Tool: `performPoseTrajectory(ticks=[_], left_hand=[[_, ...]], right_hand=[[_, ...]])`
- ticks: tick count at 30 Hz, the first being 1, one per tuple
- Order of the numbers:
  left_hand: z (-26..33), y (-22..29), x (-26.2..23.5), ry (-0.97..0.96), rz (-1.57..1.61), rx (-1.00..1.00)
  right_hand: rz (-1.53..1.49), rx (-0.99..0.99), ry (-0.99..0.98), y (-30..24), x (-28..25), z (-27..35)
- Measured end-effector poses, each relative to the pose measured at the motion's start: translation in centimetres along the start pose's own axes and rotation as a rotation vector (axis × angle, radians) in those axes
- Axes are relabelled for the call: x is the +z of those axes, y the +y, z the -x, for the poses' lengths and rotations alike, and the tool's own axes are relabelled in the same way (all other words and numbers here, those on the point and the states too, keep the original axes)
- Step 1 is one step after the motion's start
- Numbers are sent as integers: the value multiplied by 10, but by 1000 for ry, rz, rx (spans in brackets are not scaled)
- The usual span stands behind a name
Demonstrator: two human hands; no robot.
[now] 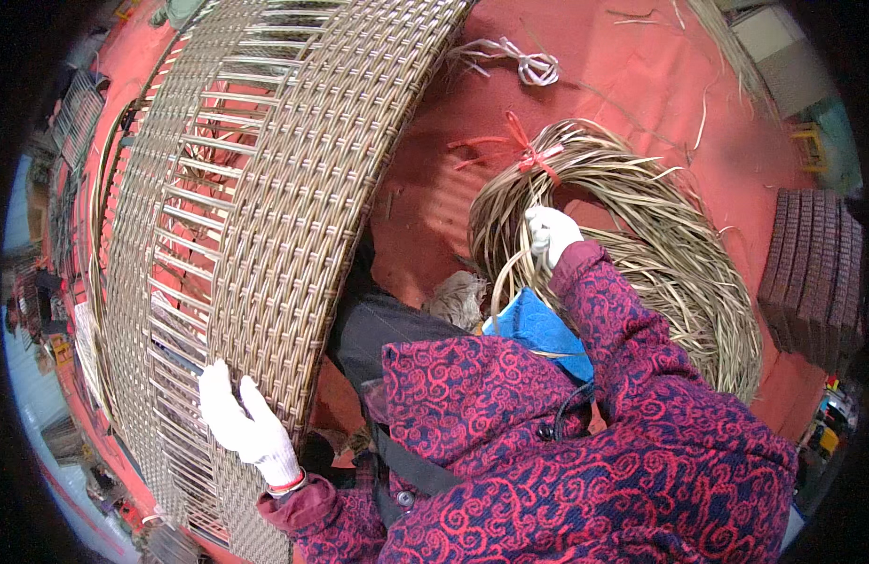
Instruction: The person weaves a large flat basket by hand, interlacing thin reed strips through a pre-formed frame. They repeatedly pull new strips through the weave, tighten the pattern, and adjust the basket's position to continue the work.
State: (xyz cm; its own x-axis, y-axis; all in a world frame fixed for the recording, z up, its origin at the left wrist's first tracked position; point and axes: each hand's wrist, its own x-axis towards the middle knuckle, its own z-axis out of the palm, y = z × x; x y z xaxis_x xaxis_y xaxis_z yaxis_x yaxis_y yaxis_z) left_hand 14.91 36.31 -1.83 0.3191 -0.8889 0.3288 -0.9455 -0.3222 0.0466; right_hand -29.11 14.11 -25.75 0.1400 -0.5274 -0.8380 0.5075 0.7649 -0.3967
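My left hand (246,425), in a white glove, lies on a long woven wicker panel (293,216), its fingers stretched out and slightly apart. Two densely woven bands run along this panel, with bare crosswise strands between them. To the right, my right hand (554,235), also gloved in white, is closed in a pinch on some wicker strands (526,246). It is over the inner edge of a big coil of brown wicker strands (684,254). A red tie (531,155) binds the coil's top. How many strands the fingers hold is hidden.
Red sheeting (632,66) covers the floor. White ties (533,68) lie beyond the coil. A stack of dark brown woven pieces (811,273) stands at the right. A blue cloth or pouch (538,329) shows beside my right sleeve, and a crumpled pale bundle (458,299) lies near my leg.
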Motion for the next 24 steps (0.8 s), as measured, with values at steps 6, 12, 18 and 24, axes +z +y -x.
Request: performPoseTrajectory(ticks=[6,12,18,24], left_hand=[[-1,14,7,113,336,-25],[-14,60,-2,-24,849,14],[-20,54,-52,43,2169,153],[54,-8,-135,220,2049,-279]], right_hand=[[600,-295,71,-15,61,102],[1475,-991,-661,11,192,209],[1481,-1231,-1559,87,354,355],[1154,-993,-1708,80,446,453]])
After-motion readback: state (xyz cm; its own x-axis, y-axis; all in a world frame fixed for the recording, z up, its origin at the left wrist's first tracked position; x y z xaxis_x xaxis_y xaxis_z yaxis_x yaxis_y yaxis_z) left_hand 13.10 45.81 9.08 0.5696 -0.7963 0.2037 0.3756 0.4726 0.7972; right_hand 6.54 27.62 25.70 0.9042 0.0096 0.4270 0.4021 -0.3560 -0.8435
